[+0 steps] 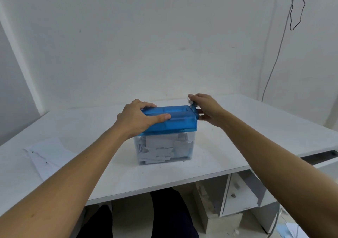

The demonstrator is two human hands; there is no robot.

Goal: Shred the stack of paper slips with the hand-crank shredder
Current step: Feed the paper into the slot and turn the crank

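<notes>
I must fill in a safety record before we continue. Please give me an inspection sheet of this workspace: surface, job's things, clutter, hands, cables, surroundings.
Surface: white desk.
Job's things: shredder with a blue lid; its clear bin is packed with paper pieces; crank on its right end; loose paper sheets lie at the desk's left.
Clutter: paper scraps on the floor, lower right.
Hands: left hand grips the lid; right hand holds the crank.
Cables: one thin cable hangs down the wall at the right.
Surroundings: plain white wall; white cabinet under the desk.
</notes>
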